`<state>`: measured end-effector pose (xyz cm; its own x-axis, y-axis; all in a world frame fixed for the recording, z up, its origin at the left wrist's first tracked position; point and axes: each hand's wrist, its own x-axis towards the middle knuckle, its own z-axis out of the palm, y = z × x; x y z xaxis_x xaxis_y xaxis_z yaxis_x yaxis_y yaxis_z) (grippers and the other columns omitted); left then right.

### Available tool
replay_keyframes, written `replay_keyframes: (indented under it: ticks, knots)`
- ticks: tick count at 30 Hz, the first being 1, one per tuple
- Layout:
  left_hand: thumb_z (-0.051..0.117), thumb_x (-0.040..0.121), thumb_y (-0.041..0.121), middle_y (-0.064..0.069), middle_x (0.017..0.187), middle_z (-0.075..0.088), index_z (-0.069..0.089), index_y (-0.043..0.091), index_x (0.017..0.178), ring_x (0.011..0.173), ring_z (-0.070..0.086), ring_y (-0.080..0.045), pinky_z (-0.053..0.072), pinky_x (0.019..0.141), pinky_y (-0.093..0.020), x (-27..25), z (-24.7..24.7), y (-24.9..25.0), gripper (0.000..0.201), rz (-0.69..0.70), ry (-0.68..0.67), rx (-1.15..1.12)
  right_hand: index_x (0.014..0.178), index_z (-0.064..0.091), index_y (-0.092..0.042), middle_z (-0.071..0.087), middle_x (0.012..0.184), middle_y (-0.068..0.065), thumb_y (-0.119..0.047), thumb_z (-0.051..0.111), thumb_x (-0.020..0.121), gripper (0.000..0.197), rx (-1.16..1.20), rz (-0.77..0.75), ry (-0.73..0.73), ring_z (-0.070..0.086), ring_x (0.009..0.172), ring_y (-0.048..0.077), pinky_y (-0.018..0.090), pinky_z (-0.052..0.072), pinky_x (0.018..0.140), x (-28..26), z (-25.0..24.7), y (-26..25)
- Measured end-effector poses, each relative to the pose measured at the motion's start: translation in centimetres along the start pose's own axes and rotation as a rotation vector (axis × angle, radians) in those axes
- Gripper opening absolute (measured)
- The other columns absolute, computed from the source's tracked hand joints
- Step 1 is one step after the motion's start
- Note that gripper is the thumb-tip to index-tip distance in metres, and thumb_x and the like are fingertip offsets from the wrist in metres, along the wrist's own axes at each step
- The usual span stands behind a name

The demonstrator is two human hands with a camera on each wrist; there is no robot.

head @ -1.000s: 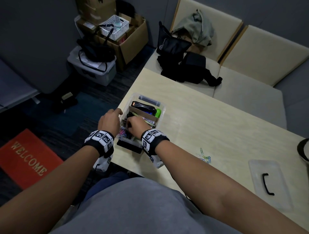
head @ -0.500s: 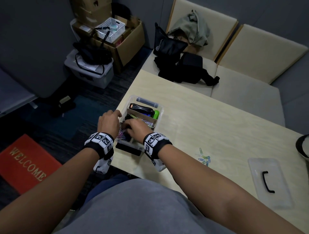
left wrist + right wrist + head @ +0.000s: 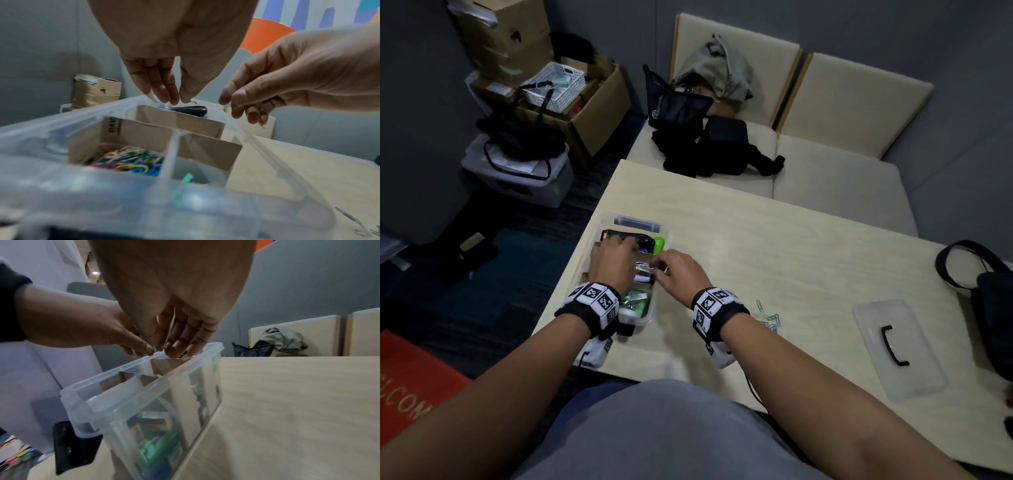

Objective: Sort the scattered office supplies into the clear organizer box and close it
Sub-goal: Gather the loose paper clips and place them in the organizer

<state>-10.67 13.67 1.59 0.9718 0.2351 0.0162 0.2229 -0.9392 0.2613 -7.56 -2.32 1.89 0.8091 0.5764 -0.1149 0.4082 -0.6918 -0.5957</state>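
Both hands moved up: left hand point(image 3: 613, 262) reaches w/ relaxed fingers over clear organizer box point(image 3: 664, 236); right hand point(image 3: 681, 274) beside it, grip loose, nothing held.

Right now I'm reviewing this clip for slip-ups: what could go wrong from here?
The clear plastic organizer box sits at the pale wooden table's near-left edge, with both hands working over it; a push might tip it off. A few coloured paper clips lie loose on the table and could be left out. The clear lid with a black handle lies far right, so closing needs a long reach.
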Motion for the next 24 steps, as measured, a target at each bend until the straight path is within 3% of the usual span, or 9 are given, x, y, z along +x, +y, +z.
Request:
replay_keyframes:
  ticks: [6, 12, 24]
  knots:
    - [0.06, 0.083, 0.01, -0.011, 0.097, 0.064, 0.067, 0.016, 0.101, 0.093, 0.059, -0.035, 0.042, 0.078, -0.043, 0.8, 1.0, 5.6, 0.02, 0.095, -0.041, -0.019, 0.106, 0.066, -0.023, 0.064, 0.1, -0.002, -0.025, 0.056, 0.091, 0.018, 0.016, 0.112, 0.045, 0.062, 0.091, 0.02, 0.035, 0.05, 0.078, -3.2, -2.5, 4.5]
    - [0.058, 0.086, 0.012, -0.009, 0.098, 0.063, 0.066, 0.017, 0.105, 0.09, 0.061, -0.033, 0.042, 0.078, -0.039, 0.4, 3.5, 11.0, 0.021, 0.205, -0.095, -0.045, 0.106, 0.065, -0.024, 0.064, 0.098, -0.005, -0.024, 0.056, 0.091, 0.018, -0.001, 0.235, 0.091, 0.06, 0.09, 0.017, 0.032, 0.048, 0.077, -7.2, -4.9, 9.8]
    - [0.05, 0.094, 0.019, -0.004, 0.115, 0.057, 0.057, 0.02, 0.119, 0.094, 0.062, -0.027, 0.044, 0.078, -0.033, -1.5, 9.8, 17.9, 0.026, 0.341, -0.372, 0.011, 0.107, 0.066, -0.022, 0.066, 0.104, -0.002, -0.021, 0.057, 0.092, 0.017, -0.019, 0.439, 0.027, 0.061, 0.094, 0.019, 0.03, 0.048, 0.079, -15.7, -5.8, 19.2]
